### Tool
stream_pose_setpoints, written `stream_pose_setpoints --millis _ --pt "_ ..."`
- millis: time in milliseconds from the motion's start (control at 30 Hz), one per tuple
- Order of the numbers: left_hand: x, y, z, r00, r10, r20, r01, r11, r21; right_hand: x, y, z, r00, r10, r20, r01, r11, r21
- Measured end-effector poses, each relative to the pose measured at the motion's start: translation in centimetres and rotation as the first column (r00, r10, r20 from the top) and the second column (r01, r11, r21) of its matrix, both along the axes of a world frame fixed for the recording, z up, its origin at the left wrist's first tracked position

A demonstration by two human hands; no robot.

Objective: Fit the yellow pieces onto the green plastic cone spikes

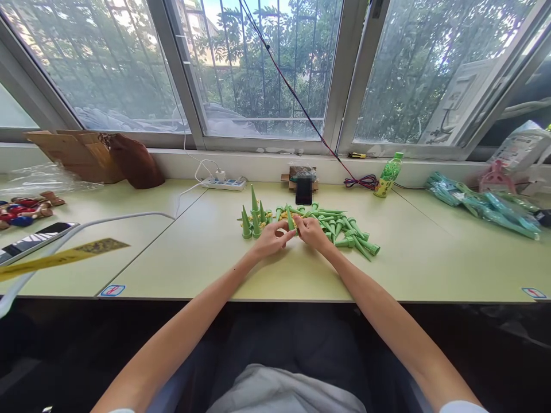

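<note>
My left hand [271, 239] and my right hand [310, 232] meet at the middle of the pale green table [206, 258], both pinched round one green cone [290, 220] that points up between the fingertips. A few green cones [253, 218] stand upright just left of my hands. To the right lies a loose pile of green cones [348, 232] on their sides. Small yellow pieces [282, 215] are scattered behind my hands.
A black phone [303, 190] leans on a small box at the back. A white power strip [224, 183], a green bottle [388, 175], teal packets [482, 205] at right, a cardboard box [75, 152], a brown pouch [133, 162] and another phone [34, 241] at left.
</note>
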State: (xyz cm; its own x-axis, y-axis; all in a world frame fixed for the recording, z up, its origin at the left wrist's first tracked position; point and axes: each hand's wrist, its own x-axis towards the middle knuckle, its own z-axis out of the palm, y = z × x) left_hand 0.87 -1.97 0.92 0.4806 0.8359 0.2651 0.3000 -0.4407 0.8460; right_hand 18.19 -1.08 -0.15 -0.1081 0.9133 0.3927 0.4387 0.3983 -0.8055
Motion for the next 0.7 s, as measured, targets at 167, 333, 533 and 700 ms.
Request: stream_pose_setpoints --millis 167,333,533,700 --pt "0.1 0.5 -1.0 0.995 0.084 -0.057 -0.069 0.97 0.232 0.1 0.3 -0.5 1.0 0.022 -0.008 -0.023 0.995 -0.095" --pt "0.0 0.6 -1.5 0.989 0.098 -0.109 -0.038 0.89 0.454 0.2 0.2 -0.5 0.999 0.03 -0.018 -0.033 0.988 -0.148" --pt "-0.1 0.6 -1.7 0.99 0.082 -0.118 -0.003 0.833 0.554 0.4 0.1 -0.4 0.995 0.053 -0.09 -0.074 0.966 -0.249" --pt "-0.3 0.8 -2.0 0.979 0.139 -0.151 0.005 0.719 0.695 0.3 0.1 -0.3 0.958 0.123 -0.259 -0.204 0.926 -0.316"
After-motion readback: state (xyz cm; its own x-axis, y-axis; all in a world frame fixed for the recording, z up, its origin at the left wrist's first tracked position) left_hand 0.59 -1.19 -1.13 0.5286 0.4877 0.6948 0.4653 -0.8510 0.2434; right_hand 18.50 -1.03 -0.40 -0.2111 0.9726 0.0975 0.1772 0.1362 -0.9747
